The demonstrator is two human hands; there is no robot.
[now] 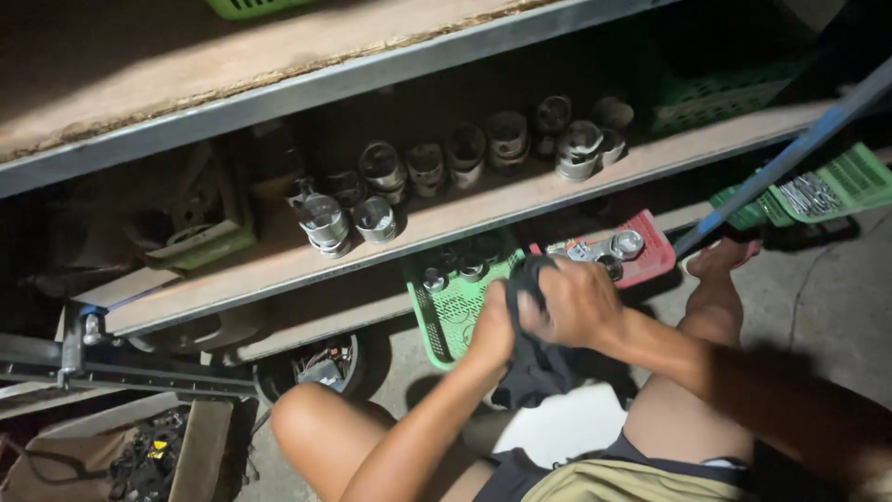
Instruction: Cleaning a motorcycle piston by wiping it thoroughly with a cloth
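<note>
Both hands are meeting at centre frame, and they are working a dark cloth between them. The left hand is coming up from the lower middle, its fingers curled shut into the cloth's left side. The right hand is reaching in from the lower right, fingers folded down over the top of the bundle and gripping it tight. Whether anything is wrapped inside, I cannot tell; the cloth is hiding it. The loose end of the cloth is hanging down below the hands, over a pale patch of floor between the person's knees.

Just behind the hands, a green basket is lying on the floor with small round metal parts in it, and beside it to the right a red tray is holding shiny round pieces. Both are sitting just under the lip of the lower shelf, so the hands are working close to that edge. On that shelf a row of metal pistons is running from centre left up toward the upper right. Above it the upper shelf is crossing the top of the frame with its metal rim.

A blue bar is slanting down from the right edge toward the red tray, close to the right forearm. At the far right, another green basket is holding metal bits. The bare floor on the right is offering the widest open room.
</note>
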